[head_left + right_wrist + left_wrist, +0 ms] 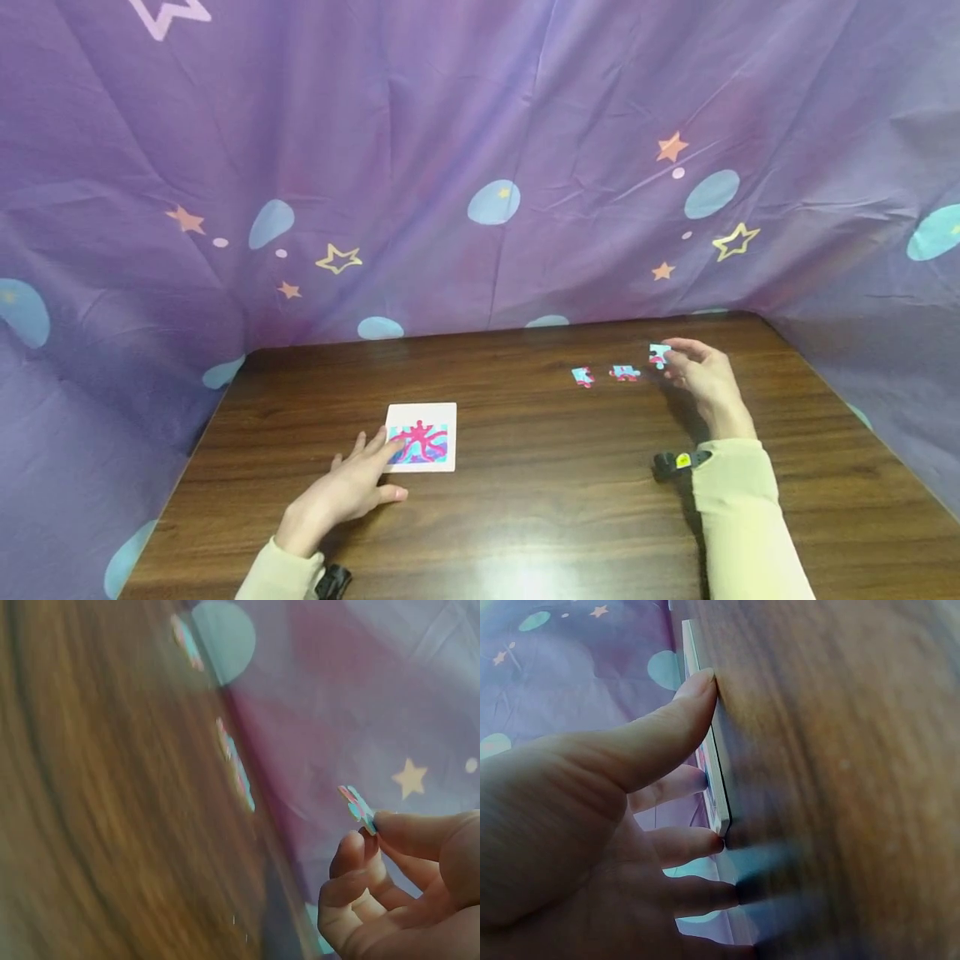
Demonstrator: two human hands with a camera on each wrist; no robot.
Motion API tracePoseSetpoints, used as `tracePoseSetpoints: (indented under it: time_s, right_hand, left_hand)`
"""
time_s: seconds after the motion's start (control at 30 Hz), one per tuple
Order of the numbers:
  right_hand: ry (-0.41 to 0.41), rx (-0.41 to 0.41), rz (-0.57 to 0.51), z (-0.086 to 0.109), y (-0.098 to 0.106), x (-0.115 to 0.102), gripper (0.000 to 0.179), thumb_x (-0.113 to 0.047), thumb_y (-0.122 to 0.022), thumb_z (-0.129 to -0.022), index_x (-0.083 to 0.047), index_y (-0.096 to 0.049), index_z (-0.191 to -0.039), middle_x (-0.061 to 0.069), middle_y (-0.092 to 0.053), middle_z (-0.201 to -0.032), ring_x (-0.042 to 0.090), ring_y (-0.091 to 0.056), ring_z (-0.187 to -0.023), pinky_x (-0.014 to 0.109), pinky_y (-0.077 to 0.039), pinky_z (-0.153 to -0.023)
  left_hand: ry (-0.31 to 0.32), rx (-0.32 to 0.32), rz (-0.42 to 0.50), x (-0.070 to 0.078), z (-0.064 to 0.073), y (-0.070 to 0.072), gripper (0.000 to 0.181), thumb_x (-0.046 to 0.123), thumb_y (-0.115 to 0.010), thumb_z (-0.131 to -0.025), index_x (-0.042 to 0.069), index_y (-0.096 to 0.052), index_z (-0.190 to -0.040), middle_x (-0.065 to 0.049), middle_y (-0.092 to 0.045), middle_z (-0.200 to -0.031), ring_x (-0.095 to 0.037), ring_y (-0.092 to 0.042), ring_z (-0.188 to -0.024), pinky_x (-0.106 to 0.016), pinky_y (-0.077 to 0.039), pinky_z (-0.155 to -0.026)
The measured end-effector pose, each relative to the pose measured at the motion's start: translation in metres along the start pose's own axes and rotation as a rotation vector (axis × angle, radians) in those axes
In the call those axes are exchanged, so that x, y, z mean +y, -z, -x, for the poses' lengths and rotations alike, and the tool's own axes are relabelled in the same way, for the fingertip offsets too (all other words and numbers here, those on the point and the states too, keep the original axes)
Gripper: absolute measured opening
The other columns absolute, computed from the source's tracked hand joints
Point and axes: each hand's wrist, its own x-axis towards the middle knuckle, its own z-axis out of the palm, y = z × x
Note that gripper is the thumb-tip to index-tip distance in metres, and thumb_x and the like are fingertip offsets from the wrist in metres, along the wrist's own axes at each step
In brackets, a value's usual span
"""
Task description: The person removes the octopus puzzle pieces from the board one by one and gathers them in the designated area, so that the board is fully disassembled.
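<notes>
At the far right of the table, my right hand [705, 379] pinches a jigsaw puzzle piece [659, 355] between thumb and fingers. In the right wrist view that light blue and pink piece is raised off the wood. My left hand [348, 483] rests at the left side of a white-framed puzzle board [444, 412], its fingers spread and fairly straight. One fingertip overlaps the pink octopus-like picture in the frame. The left wrist view has the thumb [694, 694] along the board's near edge. White shows across the top of the frame, above the picture pieces.
Two loose puzzle pieces lie left of my right hand: one piece [582, 377] farther left and another piece [625, 373] nearer. All sit on a brown wooden table [525, 467]. A purple curtain [420, 167] with stars and blue ovals hangs behind and at both sides.
</notes>
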Motion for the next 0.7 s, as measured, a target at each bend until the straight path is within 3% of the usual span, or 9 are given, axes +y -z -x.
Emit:
tracePoseSetpoints:
  time_s: [0.13, 0.37, 0.7]
  right_hand:
    - [-0.045, -0.028, 0.096, -0.004, 0.012, 0.004, 0.015, -0.008, -0.059, -0.097, -0.006, -0.064, -0.111, -0.009, -0.066, -0.077, 0.006, -0.060, -0.062, 0.021, -0.052, -0.055]
    - [-0.135, -0.107, 0.296, -0.014, 0.028, 0.007, 0.045, -0.014, -0.056, -0.099, 0.011, -0.044, -0.135, -0.012, -0.064, -0.076, 0.005, -0.058, -0.063, 0.025, -0.049, -0.054]
    - [-0.144, -0.131, 0.324, -0.023, 0.036, 0.017, 0.044, -0.006, -0.057, -0.096, 0.017, -0.044, -0.131, -0.005, -0.060, -0.065, 0.005, -0.057, -0.055, 0.023, -0.046, -0.046]
  left_hand:
    - [0.001, -0.005, -0.002, -0.001, 0.000, -0.001, 0.071, 0.030, -0.072, -0.087, 0.005, -0.043, -0.146, -0.032, -0.020, -0.154, -0.057, -0.015, -0.138, -0.080, -0.014, -0.099]
    - [-0.005, 0.000, -0.004, 0.003, -0.001, 0.002, 0.072, 0.029, -0.071, -0.088, 0.004, -0.041, -0.148, -0.032, -0.021, -0.154, -0.057, -0.015, -0.138, -0.079, -0.014, -0.100]
    - [0.003, 0.019, 0.008, 0.002, 0.001, 0.000, 0.073, 0.031, -0.074, -0.085, 0.006, -0.042, -0.146, -0.031, -0.024, -0.154, -0.057, -0.017, -0.138, -0.080, -0.015, -0.098]
